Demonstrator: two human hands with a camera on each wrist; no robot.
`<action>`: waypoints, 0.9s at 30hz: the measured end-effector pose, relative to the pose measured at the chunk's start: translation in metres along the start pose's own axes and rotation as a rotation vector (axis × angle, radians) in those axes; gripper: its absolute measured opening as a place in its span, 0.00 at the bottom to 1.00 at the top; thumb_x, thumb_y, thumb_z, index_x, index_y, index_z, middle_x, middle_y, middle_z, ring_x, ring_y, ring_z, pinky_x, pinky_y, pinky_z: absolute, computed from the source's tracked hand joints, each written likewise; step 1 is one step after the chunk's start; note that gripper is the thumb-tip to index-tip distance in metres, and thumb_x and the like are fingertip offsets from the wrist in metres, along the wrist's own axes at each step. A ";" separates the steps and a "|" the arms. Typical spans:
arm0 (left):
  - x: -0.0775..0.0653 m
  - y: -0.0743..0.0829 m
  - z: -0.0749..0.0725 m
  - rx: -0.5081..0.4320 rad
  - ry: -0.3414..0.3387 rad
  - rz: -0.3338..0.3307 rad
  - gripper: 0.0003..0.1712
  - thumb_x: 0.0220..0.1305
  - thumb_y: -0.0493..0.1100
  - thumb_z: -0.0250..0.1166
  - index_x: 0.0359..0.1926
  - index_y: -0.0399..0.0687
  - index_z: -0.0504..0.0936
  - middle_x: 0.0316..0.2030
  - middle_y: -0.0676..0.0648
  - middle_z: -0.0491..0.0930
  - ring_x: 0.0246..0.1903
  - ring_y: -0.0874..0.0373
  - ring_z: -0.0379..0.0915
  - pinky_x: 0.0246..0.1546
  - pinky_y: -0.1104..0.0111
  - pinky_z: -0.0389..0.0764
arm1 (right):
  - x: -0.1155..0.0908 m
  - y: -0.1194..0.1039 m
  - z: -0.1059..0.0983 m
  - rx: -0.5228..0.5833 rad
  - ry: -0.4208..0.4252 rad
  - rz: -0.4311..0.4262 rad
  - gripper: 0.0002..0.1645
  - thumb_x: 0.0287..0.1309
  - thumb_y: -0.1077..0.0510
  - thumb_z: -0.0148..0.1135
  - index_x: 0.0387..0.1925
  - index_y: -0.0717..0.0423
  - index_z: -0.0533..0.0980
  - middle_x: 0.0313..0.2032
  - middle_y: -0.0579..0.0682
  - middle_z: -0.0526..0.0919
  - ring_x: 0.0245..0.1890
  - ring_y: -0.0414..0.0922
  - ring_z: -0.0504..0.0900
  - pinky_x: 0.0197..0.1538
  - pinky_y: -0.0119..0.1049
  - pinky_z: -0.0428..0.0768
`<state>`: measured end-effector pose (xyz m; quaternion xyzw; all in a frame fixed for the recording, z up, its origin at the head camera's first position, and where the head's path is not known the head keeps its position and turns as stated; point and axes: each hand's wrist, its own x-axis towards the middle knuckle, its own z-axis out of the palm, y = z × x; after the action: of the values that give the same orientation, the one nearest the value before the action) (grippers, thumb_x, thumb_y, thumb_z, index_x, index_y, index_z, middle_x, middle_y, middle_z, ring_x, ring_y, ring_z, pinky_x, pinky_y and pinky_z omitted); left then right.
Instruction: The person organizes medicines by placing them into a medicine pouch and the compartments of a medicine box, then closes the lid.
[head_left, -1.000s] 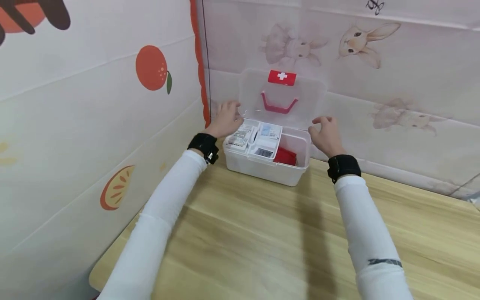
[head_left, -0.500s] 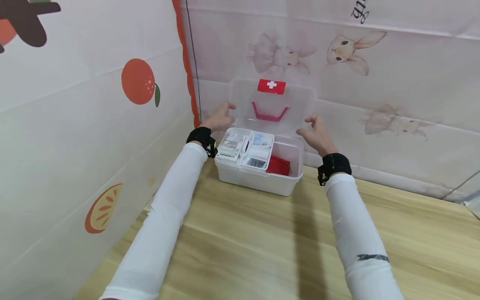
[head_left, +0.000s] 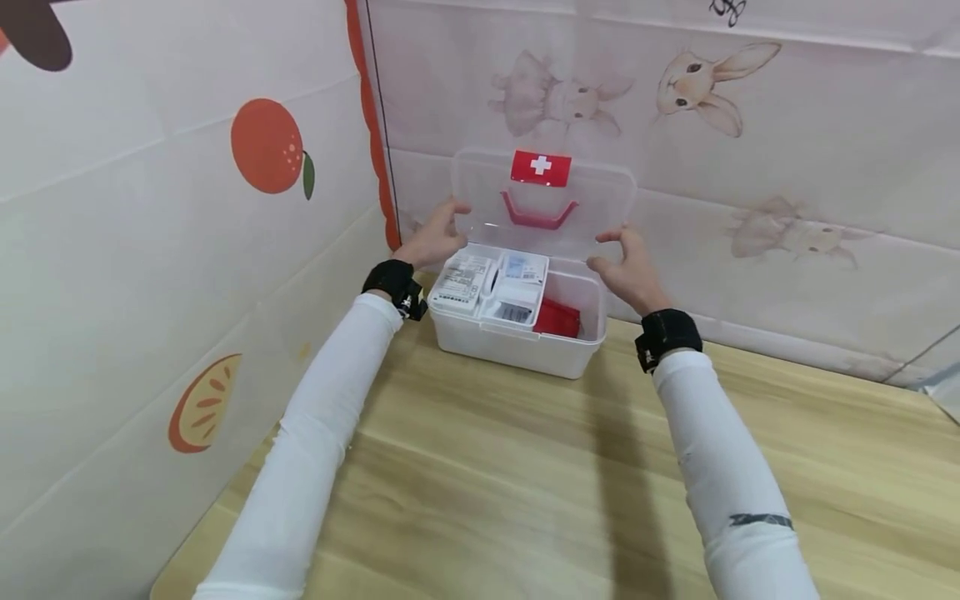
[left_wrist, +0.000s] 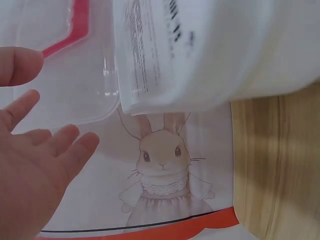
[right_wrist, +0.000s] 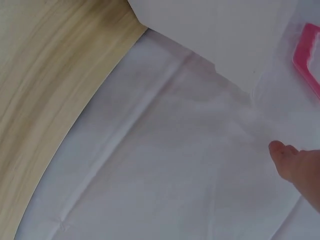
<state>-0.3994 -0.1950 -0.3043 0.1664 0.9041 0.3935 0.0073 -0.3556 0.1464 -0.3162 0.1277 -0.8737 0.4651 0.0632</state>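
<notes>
A first-aid box [head_left: 517, 346] stands in the far corner of the table, its clear lid [head_left: 480, 187] raised against the back wall. The lid bears a red tab with a white cross [head_left: 542, 168] and a pink handle [head_left: 538, 218]. My left hand [head_left: 435, 237] is at the lid's left edge; in the left wrist view its fingers [left_wrist: 77, 152] are spread loosely beside the clear plastic. At the lid's lower right side, my right hand [head_left: 630, 271] has thumb and forefinger apart. White packets [head_left: 461, 283] fill a tray [head_left: 517, 293] in the box; a red pouch [head_left: 557, 318] lies right of it.
A wood-grain table [head_left: 480, 475] extends in front of the box. Printed cloth walls [head_left: 675, 167] rise close behind it and on the left, meeting at an orange-edged seam [head_left: 372, 133].
Both hands have come slightly closer to the lid's sides, and the right hand has moved inward toward the box. The head view has also shifted a little; the lid stays raised.
</notes>
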 end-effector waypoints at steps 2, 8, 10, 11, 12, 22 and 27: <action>0.000 0.002 0.001 0.043 0.015 0.002 0.32 0.69 0.37 0.56 0.72 0.42 0.59 0.75 0.41 0.51 0.70 0.43 0.55 0.69 0.50 0.60 | 0.001 0.000 0.003 0.004 0.026 -0.013 0.23 0.63 0.59 0.59 0.57 0.64 0.70 0.76 0.62 0.48 0.77 0.55 0.42 0.75 0.57 0.46; -0.001 0.014 0.010 0.136 0.048 -0.069 0.31 0.71 0.45 0.56 0.72 0.46 0.62 0.77 0.39 0.40 0.74 0.44 0.41 0.71 0.43 0.52 | 0.003 0.000 0.018 -0.037 0.164 -0.056 0.19 0.62 0.58 0.60 0.52 0.66 0.74 0.69 0.67 0.58 0.72 0.59 0.54 0.72 0.57 0.56; -0.002 0.020 0.015 0.131 0.064 -0.092 0.30 0.72 0.47 0.56 0.71 0.45 0.62 0.76 0.37 0.37 0.74 0.43 0.37 0.71 0.43 0.50 | 0.003 -0.001 0.025 -0.048 0.211 -0.060 0.19 0.62 0.58 0.60 0.50 0.67 0.75 0.67 0.68 0.61 0.69 0.59 0.57 0.70 0.57 0.59; -0.003 0.023 0.017 0.124 0.076 -0.100 0.30 0.72 0.48 0.56 0.70 0.43 0.63 0.76 0.36 0.36 0.74 0.43 0.33 0.72 0.44 0.49 | 0.003 -0.002 0.028 -0.046 0.233 -0.058 0.19 0.62 0.58 0.61 0.49 0.68 0.75 0.66 0.67 0.62 0.69 0.59 0.57 0.69 0.56 0.60; -0.003 0.026 0.020 0.122 0.088 -0.110 0.30 0.73 0.49 0.56 0.69 0.43 0.63 0.76 0.36 0.35 0.74 0.43 0.31 0.72 0.44 0.48 | 0.003 -0.003 0.030 -0.042 0.256 -0.057 0.19 0.61 0.58 0.61 0.49 0.68 0.75 0.65 0.67 0.62 0.68 0.59 0.58 0.69 0.55 0.61; -0.012 0.054 0.046 0.083 0.176 -0.248 0.33 0.70 0.61 0.57 0.64 0.42 0.71 0.67 0.33 0.55 0.68 0.40 0.44 0.66 0.46 0.57 | -0.003 -0.002 0.041 -0.061 0.450 -0.137 0.23 0.61 0.57 0.64 0.56 0.61 0.74 0.59 0.59 0.69 0.63 0.53 0.63 0.64 0.48 0.66; -0.022 0.056 0.052 0.112 0.149 -0.212 0.32 0.70 0.60 0.57 0.63 0.40 0.73 0.65 0.38 0.67 0.66 0.42 0.55 0.65 0.46 0.59 | -0.013 0.002 0.046 -0.059 0.463 -0.066 0.33 0.58 0.52 0.67 0.62 0.57 0.69 0.63 0.59 0.63 0.63 0.53 0.62 0.65 0.48 0.65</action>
<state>-0.3551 -0.1295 -0.3029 0.0405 0.9352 0.3506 -0.0280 -0.3434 0.1112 -0.3462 0.0444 -0.8445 0.4538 0.2808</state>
